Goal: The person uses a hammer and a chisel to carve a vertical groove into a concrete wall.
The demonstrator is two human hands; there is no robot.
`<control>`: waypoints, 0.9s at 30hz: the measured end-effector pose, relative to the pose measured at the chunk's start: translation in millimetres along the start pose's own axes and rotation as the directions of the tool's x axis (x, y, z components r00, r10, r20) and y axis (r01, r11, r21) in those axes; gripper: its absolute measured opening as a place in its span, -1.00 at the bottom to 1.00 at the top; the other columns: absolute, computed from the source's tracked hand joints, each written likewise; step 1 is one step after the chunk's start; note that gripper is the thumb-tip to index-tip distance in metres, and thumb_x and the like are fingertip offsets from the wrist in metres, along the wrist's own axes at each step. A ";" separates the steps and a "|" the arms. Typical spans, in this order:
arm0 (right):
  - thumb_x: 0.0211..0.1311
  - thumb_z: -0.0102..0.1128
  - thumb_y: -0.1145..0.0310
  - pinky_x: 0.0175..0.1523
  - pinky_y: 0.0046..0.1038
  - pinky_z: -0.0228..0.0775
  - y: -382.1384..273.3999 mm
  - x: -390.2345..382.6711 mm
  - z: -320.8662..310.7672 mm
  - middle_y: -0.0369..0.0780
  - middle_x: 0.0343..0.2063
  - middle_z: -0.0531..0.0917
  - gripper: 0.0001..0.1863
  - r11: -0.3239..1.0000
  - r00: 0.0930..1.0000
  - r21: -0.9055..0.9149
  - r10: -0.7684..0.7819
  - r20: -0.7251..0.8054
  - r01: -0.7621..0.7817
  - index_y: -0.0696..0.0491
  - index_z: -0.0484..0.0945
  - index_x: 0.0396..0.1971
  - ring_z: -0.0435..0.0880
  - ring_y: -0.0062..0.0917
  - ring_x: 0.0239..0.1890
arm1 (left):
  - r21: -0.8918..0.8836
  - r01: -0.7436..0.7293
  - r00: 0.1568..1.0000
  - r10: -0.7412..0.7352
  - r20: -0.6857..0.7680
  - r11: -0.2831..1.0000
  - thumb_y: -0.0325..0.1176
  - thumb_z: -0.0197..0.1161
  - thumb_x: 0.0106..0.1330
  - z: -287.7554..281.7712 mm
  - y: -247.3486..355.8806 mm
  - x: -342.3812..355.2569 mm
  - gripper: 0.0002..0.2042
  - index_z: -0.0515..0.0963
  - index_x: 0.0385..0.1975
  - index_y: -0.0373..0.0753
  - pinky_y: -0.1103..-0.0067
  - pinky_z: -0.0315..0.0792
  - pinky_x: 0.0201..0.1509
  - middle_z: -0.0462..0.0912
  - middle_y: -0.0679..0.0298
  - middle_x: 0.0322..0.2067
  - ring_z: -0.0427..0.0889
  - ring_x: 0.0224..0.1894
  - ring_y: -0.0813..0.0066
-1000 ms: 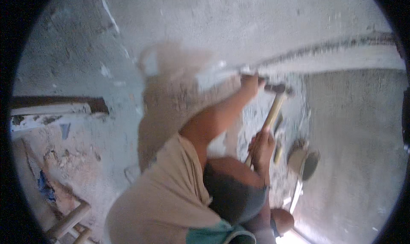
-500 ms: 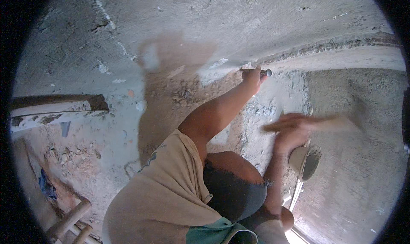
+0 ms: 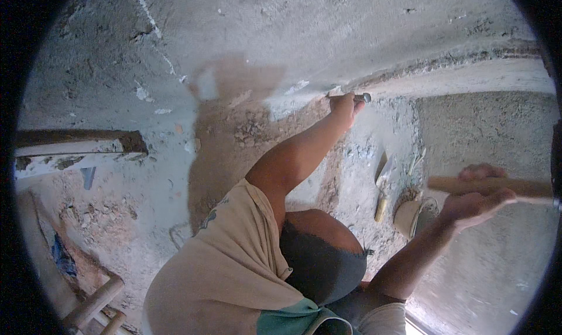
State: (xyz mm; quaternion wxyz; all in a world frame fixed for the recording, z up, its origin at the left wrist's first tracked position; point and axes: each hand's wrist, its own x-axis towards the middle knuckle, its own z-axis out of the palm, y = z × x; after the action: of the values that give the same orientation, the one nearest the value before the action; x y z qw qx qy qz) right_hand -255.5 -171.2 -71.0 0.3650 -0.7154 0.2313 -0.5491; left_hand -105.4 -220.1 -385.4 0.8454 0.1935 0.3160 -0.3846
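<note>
My left hand (image 3: 345, 108) is closed around a short steel chisel (image 3: 364, 98), its tip against the rough concrete (image 3: 304, 65) beside a long pale ledge (image 3: 456, 74). My right hand (image 3: 474, 203) is closed on the wooden handle (image 3: 521, 188) of a hammer, held out to the right; the hammer's head is out of sight at the rim. A trowel (image 3: 383, 177) with a yellowish handle lies between my hands on the rough, whitish surface. Beside it, below my right hand, is a pale bucket (image 3: 407, 218).
Wooden poles (image 3: 99, 297) stand at the lower left, near a crumpled blue cloth (image 3: 64, 253). A recessed edge (image 3: 76, 147) runs along the left. My bent knee in frayed dark shorts (image 3: 319, 241) fills the lower middle. Rubble (image 3: 99, 212) lies at the left.
My right hand has swung the hammer rightward, away from the chisel; a second ago its head was beside my left hand. My left hand stays at the same spot.
</note>
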 end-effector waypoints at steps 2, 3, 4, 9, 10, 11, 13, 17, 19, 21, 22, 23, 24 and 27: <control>0.21 -0.34 -0.32 -0.58 -0.49 0.33 12.4 -8.8 5.2 -0.26 -0.66 0.41 -0.31 0.996 0.996 -0.046 -0.070 0.048 0.073 0.13 0.33 -0.32 0.47 -0.52 -0.64 | 0.018 0.010 0.999 -0.011 0.031 1.000 -0.46 0.06 0.27 -4.0 9.0 -3.9 -0.88 0.36 -0.25 -0.32 0.43 0.59 -0.21 0.51 0.10 -0.29 0.56 -0.28 0.32; 0.22 -0.35 -0.31 -0.57 -0.48 0.35 26.4 -17.1 4.2 -0.26 -0.66 0.42 -0.31 0.991 0.992 -0.074 -0.105 0.069 0.110 0.13 0.33 -0.33 0.48 -0.51 -0.64 | 0.002 0.019 1.000 -0.019 0.010 1.000 -0.46 0.06 0.27 -3.5 10.7 -6.4 -0.87 0.36 -0.24 -0.32 0.44 0.58 -0.21 0.51 0.10 -0.28 0.56 -0.28 0.32; 0.24 -0.29 -0.23 -0.58 -0.50 0.33 57.0 -43.4 2.1 -0.27 -0.67 0.42 -0.39 0.976 0.991 -0.198 -0.063 0.121 0.086 0.12 0.34 -0.36 0.47 -0.53 -0.65 | -0.008 0.027 1.000 -0.027 -0.010 1.000 -0.46 0.06 0.27 -3.6 10.7 -9.5 -0.86 0.36 -0.23 -0.32 0.44 0.57 -0.22 0.51 0.10 -0.27 0.56 -0.28 0.33; 0.32 -0.17 -0.05 -0.68 -0.57 0.20 118.7 -198.2 1.8 -0.33 -0.75 0.34 -0.54 0.543 0.447 -0.405 0.838 0.313 -0.736 0.08 0.34 -0.49 0.33 -0.64 -0.76 | 0.251 -0.101 0.990 0.073 0.119 0.963 -0.44 0.06 0.25 -29.0 11.6 -5.1 -0.89 0.44 -0.29 -0.31 0.46 0.53 -0.23 0.56 0.17 -0.38 0.57 -0.32 0.34; 0.32 -0.17 -0.07 -0.69 -0.57 0.18 109.8 -209.8 -0.2 -0.33 -0.75 0.33 -0.53 0.452 0.348 -0.399 0.886 0.308 -0.798 0.07 0.32 -0.53 0.30 -0.67 -0.78 | 0.409 -0.174 0.979 0.111 0.174 0.896 -0.44 0.07 0.24 -38.1 24.9 11.4 -0.90 0.47 -0.32 -0.31 0.47 0.53 -0.24 0.57 0.19 -0.43 0.59 -0.37 0.34; 0.32 -0.18 -0.08 -0.69 -0.57 0.18 111.3 -208.3 8.5 -0.32 -0.75 0.34 -0.52 0.483 0.384 -0.328 0.865 0.323 -0.812 0.07 0.33 -0.53 0.31 -0.66 -0.77 | 0.375 -0.051 0.993 0.007 0.119 0.925 -0.44 0.08 0.23 -23.6 38.3 -7.3 -0.89 0.48 -0.34 -0.32 0.46 0.53 -0.28 0.57 0.18 -0.45 0.59 -0.41 0.34; 0.31 -0.20 -0.10 -0.68 -0.56 0.19 122.6 -221.0 -7.6 -0.29 -0.74 0.39 -0.48 0.528 0.450 -0.296 0.843 0.295 -0.796 0.09 0.36 -0.54 0.35 -0.61 -0.76 | 0.252 0.058 0.992 -0.084 0.092 0.966 -0.40 0.13 0.19 -36.7 12.8 1.1 -0.85 0.48 -0.34 -0.36 0.40 0.49 -0.47 0.57 0.11 -0.47 0.58 -0.53 0.30; 0.29 -0.21 -0.15 -0.63 -0.54 0.23 136.7 -241.0 -23.8 -0.27 -0.70 0.39 -0.44 0.415 0.376 -0.145 0.896 0.237 -0.898 0.11 0.37 -0.53 0.37 -0.57 -0.73 | 0.484 0.138 0.990 -0.139 -0.035 0.864 -0.45 0.12 0.06 -32.6 17.2 -12.5 -0.87 0.43 -0.43 -0.37 0.34 0.52 -0.49 0.54 0.09 -0.52 0.59 -0.50 0.27; 0.27 -0.20 -0.17 -0.62 -0.53 0.24 137.7 -248.5 -24.1 -0.28 -0.71 0.38 -0.43 0.342 0.315 -0.098 0.924 0.218 -0.935 0.11 0.37 -0.53 0.38 -0.57 -0.72 | 0.545 0.141 0.988 -0.149 -0.029 0.827 -0.46 0.09 0.09 -46.5 23.6 -12.3 -0.86 0.40 -0.37 -0.35 0.33 0.55 -0.41 0.51 0.11 -0.46 0.59 -0.45 0.25; 0.26 -0.13 -0.15 -0.63 -0.51 0.26 142.8 -256.3 -30.5 -0.28 -0.71 0.37 -0.45 0.229 0.220 -0.033 0.960 0.174 -0.973 0.11 0.37 -0.53 0.36 -0.56 -0.74 | 0.696 0.093 0.990 -0.139 0.010 0.712 -0.45 0.07 0.13 -55.5 32.2 -31.7 -0.89 0.41 -0.37 -0.32 0.34 0.57 -0.33 0.52 0.14 -0.43 0.60 -0.39 0.26; 0.24 -0.10 -0.15 -0.64 -0.52 0.26 145.0 -255.2 -32.6 -0.29 -0.71 0.37 -0.47 0.187 0.183 -0.015 0.973 0.137 -0.982 0.09 0.36 -0.54 0.35 -0.57 -0.75 | 0.753 0.044 0.991 -0.127 0.052 0.656 -0.44 0.07 0.14 -54.7 38.5 -40.9 -0.87 0.42 -0.35 -0.32 0.33 0.57 -0.32 0.53 0.15 -0.42 0.60 -0.37 0.27; 0.23 -0.07 -0.15 -0.65 -0.52 0.26 149.0 -255.3 -33.8 -0.30 -0.72 0.36 -0.48 0.143 0.143 0.008 0.984 0.103 -0.990 0.07 0.35 -0.54 0.34 -0.58 -0.75 | 0.804 -0.008 0.988 -0.117 0.097 0.594 -0.43 0.07 0.15 -51.7 45.7 -47.4 -0.85 0.43 -0.32 -0.32 0.32 0.57 -0.31 0.54 0.15 -0.40 0.60 -0.36 0.28; 0.21 -0.04 -0.16 -0.67 -0.53 0.25 152.4 -259.2 -35.2 -0.31 -0.72 0.36 -0.49 0.089 0.092 0.033 0.993 0.071 -0.995 0.05 0.35 -0.54 0.33 -0.59 -0.76 | 0.818 -0.024 0.985 -0.126 0.117 0.574 -0.42 0.07 0.16 -51.3 52.2 -51.7 -0.83 0.44 -0.28 -0.32 0.33 0.57 -0.29 0.54 0.15 -0.39 0.60 -0.35 0.28; 0.15 0.05 -0.17 -0.70 -0.58 0.23 179.2 -260.1 -53.6 -0.36 -0.72 0.34 -0.52 -0.163 -0.007 0.411 0.935 0.355 -0.897 -0.03 0.30 -0.56 0.31 -0.64 -0.77 | 0.871 -0.052 0.961 -0.212 0.176 0.488 -0.39 0.07 0.18 -44.8 69.5 -65.9 -0.75 0.44 -0.16 -0.32 0.36 0.56 -0.23 0.56 0.13 -0.34 0.61 -0.32 0.29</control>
State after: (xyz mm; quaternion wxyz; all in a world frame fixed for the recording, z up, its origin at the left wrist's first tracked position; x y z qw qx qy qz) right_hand -369.5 -107.5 -363.5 0.8184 -0.1772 0.5144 -0.1853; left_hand -102.2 -116.0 -367.1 0.6466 0.5258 -0.0262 -0.5520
